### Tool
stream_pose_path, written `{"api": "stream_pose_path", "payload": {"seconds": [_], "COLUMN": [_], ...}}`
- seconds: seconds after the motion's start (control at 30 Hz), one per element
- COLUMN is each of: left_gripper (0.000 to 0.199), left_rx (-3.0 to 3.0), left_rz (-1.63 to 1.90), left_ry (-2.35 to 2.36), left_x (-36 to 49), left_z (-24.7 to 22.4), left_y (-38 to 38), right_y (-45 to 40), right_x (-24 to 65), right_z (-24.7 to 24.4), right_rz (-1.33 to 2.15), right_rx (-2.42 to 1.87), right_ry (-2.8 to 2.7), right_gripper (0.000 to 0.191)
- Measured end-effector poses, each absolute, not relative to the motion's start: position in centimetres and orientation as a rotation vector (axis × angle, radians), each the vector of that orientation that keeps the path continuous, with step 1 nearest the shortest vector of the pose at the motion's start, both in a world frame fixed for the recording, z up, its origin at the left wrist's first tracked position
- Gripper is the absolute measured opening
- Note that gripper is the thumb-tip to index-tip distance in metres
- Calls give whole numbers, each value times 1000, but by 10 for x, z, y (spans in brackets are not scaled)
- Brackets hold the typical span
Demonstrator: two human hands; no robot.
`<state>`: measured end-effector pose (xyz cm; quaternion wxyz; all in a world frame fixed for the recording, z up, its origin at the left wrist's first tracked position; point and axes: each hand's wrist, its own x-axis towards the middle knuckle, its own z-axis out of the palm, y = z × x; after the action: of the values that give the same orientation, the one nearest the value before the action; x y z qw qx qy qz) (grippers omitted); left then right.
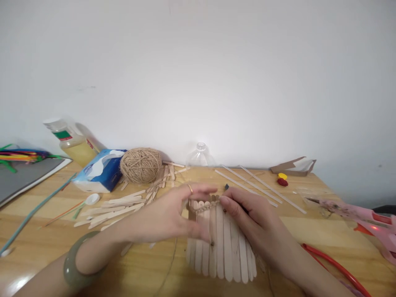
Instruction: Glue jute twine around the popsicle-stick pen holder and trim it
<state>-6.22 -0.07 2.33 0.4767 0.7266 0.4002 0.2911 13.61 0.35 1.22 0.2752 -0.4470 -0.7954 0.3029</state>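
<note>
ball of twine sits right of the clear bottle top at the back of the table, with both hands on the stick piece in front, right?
Not quite: in the head view the ball of twine sits left of the clear bottle top. Both hands, left hand and right hand, are on the stick piece.

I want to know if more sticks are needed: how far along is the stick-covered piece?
Done: a row of sticks stands side by side on the piece. In hand: the left hand and right hand press twine along its top edge. Left: spare sticks and the twine ball lie unused.
</note>
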Motion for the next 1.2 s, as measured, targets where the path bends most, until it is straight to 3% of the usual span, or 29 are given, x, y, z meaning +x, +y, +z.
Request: {"api": "stream_pose_path", "payload": {"seconds": [0.13, 0.27, 0.37, 0.6, 0.87, 1.07, 1.2], "left_gripper": [18, 21, 21, 23, 14, 16, 18], "left_rx": [1703, 1559, 1486, 1507, 1478, 1471, 1353], "left_rz": [463, 469, 478, 529, 588, 590, 633], "left_ry": [1007, 1081, 1108, 1144, 1096, 1108, 1015], "left_x": [-59, -61, -61, -58, -53, -49, -50], "left_z": [26, 24, 22, 25, 31, 25, 17], "left_y": [2, 4, 4, 0, -8, -7, 2], "right_y": [5, 7, 6, 1, -5, -2, -2], "right_x": [136, 136, 136, 135, 127, 128, 136], "right_z": [11, 8, 5, 7, 12, 9, 11], "right_rz": [790, 239, -127, -91, -516, -207, -47], "right_rx": [-1195, -980, -721, -652, -718, -762, -794], "right_ry": [-2179, -2163, -2252, -2423, -2400, -2216, -2145], "right_gripper": [31, 7, 10, 10, 24, 12, 22]}}
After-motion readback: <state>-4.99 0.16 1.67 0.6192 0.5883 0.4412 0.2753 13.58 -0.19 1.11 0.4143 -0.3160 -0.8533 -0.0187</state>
